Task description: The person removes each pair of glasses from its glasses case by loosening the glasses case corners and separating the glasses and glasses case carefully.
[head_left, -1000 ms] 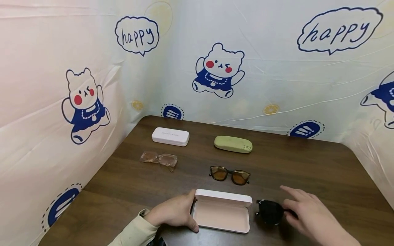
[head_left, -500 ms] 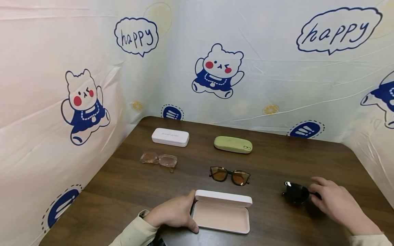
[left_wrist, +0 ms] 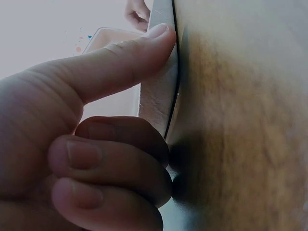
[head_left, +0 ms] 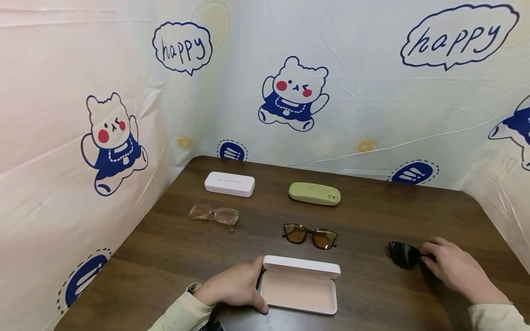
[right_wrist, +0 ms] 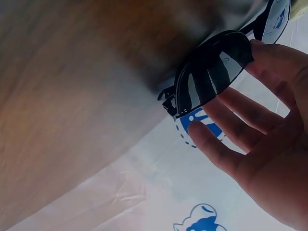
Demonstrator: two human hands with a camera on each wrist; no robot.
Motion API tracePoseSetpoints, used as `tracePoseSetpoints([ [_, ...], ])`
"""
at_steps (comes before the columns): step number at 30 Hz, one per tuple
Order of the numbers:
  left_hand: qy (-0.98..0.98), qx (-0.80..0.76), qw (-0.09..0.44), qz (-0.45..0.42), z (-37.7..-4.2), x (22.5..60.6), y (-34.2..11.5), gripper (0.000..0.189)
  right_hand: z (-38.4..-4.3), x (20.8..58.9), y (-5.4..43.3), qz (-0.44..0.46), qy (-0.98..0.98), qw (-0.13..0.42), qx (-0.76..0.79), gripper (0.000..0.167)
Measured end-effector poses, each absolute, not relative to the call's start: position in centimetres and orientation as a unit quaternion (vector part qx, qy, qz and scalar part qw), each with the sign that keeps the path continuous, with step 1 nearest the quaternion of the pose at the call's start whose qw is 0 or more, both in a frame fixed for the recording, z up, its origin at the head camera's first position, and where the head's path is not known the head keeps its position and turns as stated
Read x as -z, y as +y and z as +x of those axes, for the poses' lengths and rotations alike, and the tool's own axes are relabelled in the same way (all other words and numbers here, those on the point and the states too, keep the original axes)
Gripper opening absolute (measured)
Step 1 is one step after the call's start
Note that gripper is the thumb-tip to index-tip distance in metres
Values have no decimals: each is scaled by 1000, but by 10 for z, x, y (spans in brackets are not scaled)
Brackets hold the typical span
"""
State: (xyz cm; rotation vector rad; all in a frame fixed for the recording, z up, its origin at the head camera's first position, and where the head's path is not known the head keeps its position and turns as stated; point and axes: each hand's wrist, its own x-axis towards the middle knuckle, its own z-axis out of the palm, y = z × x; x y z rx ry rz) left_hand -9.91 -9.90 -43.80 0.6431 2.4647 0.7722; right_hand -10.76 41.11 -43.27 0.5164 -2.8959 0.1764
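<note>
Near the front of the table, a white glasses case (head_left: 299,292) stands with its lid raised, its pale pink inside bare. My left hand (head_left: 238,284) grips the case's left end, and the left wrist view shows the thumb (left_wrist: 130,60) along its edge with the other fingers curled beside it. On the right, my right hand (head_left: 453,269) pinches a pair of black sunglasses (head_left: 406,255) between thumb and fingers. One dark lens (right_wrist: 209,74) faces the right wrist camera, low over the wood, while the far lens is partly covered by the hand in the head view.
Glasses with amber lenses (head_left: 309,236) lie behind the opened case. Further left are clear pink-tinted glasses (head_left: 214,215). A closed white case (head_left: 229,184) and a green case (head_left: 314,193) sit towards the back. Printed cloth (head_left: 364,105) hangs around the brown table (head_left: 372,220).
My right hand has carried the black sunglasses from beside the opened case out to the right and slightly back. My left hand and the case have stayed in place.
</note>
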Motion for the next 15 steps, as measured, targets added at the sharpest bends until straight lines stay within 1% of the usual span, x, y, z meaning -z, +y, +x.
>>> tracePoseSetpoints([
  [6, 901, -278, 239, 233, -99, 438, -99, 94, -109, 431, 410, 160, -982, 84, -61, 15],
  [10, 901, -277, 235, 235, -99, 438, -99, 91, -111, 428, 410, 135, -988, 42, -69, 15],
  [15, 902, -276, 234, 236, -99, 439, -99, 91, -113, 424, 409, 116, -990, 8, -84, 22],
])
